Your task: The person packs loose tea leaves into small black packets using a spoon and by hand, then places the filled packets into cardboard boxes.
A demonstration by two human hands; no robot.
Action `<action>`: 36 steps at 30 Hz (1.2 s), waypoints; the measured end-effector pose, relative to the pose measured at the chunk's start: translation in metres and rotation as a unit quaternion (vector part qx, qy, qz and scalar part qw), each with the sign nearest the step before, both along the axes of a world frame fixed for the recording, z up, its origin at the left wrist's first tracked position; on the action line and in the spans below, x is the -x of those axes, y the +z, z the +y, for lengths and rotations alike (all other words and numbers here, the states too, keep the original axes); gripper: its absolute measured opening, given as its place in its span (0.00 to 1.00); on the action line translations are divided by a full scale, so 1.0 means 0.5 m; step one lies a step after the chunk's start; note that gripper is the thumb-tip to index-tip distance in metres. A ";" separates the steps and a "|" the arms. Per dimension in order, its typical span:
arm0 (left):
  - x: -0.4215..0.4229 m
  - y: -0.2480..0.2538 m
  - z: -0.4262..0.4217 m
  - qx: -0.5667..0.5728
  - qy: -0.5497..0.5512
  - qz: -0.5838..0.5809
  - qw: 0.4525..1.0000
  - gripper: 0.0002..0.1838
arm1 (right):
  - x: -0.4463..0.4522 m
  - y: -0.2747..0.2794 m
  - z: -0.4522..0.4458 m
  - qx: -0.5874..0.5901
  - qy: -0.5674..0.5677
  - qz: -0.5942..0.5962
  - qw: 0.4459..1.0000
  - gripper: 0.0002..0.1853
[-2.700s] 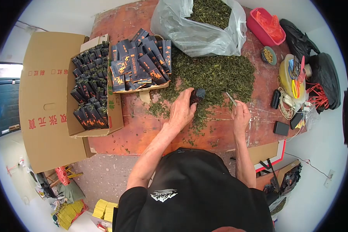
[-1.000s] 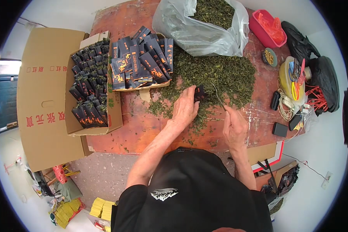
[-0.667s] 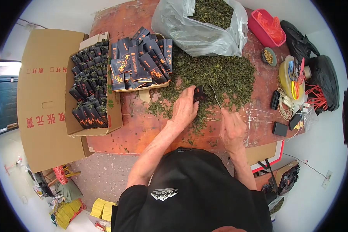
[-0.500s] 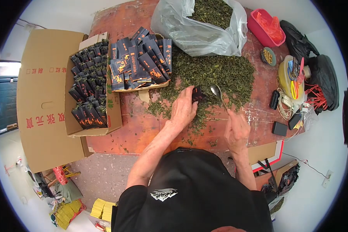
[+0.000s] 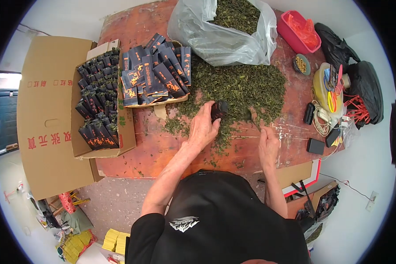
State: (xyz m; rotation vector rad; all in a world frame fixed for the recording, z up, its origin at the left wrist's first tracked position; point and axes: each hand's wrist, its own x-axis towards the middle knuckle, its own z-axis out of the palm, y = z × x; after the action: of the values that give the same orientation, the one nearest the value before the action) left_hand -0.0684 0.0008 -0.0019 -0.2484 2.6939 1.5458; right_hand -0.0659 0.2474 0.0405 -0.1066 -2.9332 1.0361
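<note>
My left hand is closed around a small black tea packet, its opening facing the pile. Spread on the red table is a heap of dried green tea leaves. In my right hand I grip the handle of a metal spoon, whose bowl is down among the leaves just right of the packet. Left of the heap, a shallow carton holds a pile of flat black packets. Beside it, a cardboard box contains rows of upright packets with leaves showing at their tops.
A large clear plastic bag of leaves stands at the back. To the right are a pink basin, a small bowl, a yellow tub with scissors, coiled cord and a black box.
The spoon has gone from above the leaves, bowl visible, down into them. My left hand has tilted the packet, so its opening shows more. The view has shifted slightly.
</note>
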 end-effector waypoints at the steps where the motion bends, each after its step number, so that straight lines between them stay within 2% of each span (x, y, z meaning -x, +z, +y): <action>1: 0.002 -0.001 0.001 -0.004 -0.002 0.001 1.000 0.32 | 0.008 -0.018 -0.001 0.028 -0.002 0.014 1.000 0.12; 3: -0.002 0.000 -0.004 -0.003 -0.004 -0.002 1.000 0.32 | 0.023 -0.061 -0.011 0.087 -0.004 0.039 0.995 0.12; 6: -0.002 0.000 -0.006 0.013 -0.008 0.004 1.000 0.33 | 0.041 -0.103 -0.009 0.287 -0.060 -0.065 0.954 0.13; 12: -0.004 -0.018 -0.008 0.040 -0.009 0.026 0.999 0.33 | 0.034 -0.066 -0.010 0.427 -0.088 -0.115 0.893 0.12; 22: -0.003 -0.021 -0.006 0.041 -0.010 0.031 0.999 0.33 | 0.025 -0.053 0.004 0.457 -0.097 -0.097 0.879 0.12; 26: 0.002 -0.002 -0.004 0.007 -0.014 -0.001 1.000 0.33 | 0.024 -0.030 -0.002 0.459 -0.090 -0.097 0.879 0.12; 36: 0.004 0.003 -0.002 0.016 -0.014 0.005 1.000 0.32 | 0.021 0.030 -0.020 0.475 -0.056 -0.080 0.874 0.12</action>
State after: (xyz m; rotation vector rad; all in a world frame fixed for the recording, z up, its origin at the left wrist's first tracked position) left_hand -0.0705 0.0000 -0.0003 -0.2045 2.7187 1.5022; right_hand -0.0766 0.2376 0.0555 -0.3807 -2.1721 2.4026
